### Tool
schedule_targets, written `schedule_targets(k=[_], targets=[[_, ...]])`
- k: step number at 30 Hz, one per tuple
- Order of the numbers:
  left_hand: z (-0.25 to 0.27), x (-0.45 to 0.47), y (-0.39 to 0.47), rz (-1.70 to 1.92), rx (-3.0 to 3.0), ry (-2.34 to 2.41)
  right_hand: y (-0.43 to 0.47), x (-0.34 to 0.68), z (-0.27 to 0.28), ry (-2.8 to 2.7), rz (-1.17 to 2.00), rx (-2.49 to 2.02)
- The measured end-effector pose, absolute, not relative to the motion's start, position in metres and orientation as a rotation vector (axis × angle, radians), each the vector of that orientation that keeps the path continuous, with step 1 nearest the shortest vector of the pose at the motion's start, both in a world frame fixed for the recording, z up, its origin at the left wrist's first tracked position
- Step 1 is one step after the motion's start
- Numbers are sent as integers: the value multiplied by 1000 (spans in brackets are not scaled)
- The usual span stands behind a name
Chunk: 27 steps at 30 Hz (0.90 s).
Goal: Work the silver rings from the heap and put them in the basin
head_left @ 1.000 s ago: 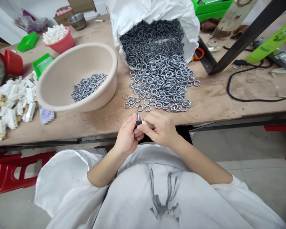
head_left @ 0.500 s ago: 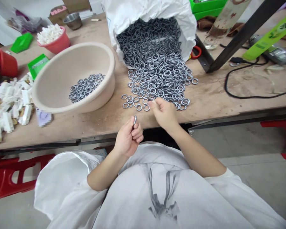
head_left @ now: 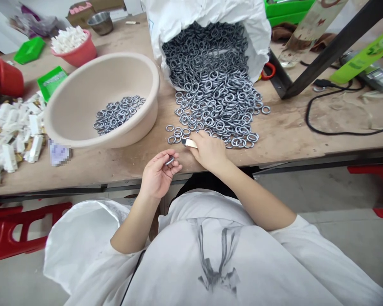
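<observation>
My left hand (head_left: 158,174) is turned palm up near the table's front edge. Its thumb and fingers pinch a single grey metal ring (head_left: 170,160). Just to the right and slightly higher, my right hand (head_left: 210,151) is closed around a small white tool with a dark tip (head_left: 190,143), which points left; its exact kind does not show. Beyond my hands lies a spread of similar metal rings (head_left: 223,100), spilling out of a white sack (head_left: 207,10) on its side. More rings (head_left: 119,112) lie in a beige basin (head_left: 147,123) to the left.
White plastic parts (head_left: 11,131) are heaped at the left. Behind them stand a green tray (head_left: 51,83) and a pink bowl (head_left: 83,53) of white pieces. On the right, a dark metal bar (head_left: 328,46) slants up, beside a black cable (head_left: 309,119) and red-handled scissors (head_left: 268,71).
My left hand has moved left and loosened, its fingers more spread around the ring. The right hand has shifted slightly left, and the white tool now shows in it.
</observation>
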State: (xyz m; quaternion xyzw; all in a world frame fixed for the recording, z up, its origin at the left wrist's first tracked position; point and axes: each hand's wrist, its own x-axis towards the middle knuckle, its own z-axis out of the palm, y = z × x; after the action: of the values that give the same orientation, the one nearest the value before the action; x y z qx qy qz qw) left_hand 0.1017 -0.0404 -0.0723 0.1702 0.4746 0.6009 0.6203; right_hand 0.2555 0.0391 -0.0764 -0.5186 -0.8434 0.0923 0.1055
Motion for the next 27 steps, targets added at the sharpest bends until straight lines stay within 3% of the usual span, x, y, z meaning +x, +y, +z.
schedule_targets(k=[7,13,15,21,27], targets=[[-77,97,-35,1430,570,1168,47,256,-75,-2439,440,-1440],[-83,109,-38,1402,1270,1423,33,260,-74,-1861,1484,-870],[-82,115,-38,1385,1273,1374,24,260,-73,-1672,1618,-771],[-70,128,-44,1313,829,1057,10,260,-72,-1534,1685,-625],[-64,127,-48,1304,778,998,8,271,-68,-1817,1156,-801]])
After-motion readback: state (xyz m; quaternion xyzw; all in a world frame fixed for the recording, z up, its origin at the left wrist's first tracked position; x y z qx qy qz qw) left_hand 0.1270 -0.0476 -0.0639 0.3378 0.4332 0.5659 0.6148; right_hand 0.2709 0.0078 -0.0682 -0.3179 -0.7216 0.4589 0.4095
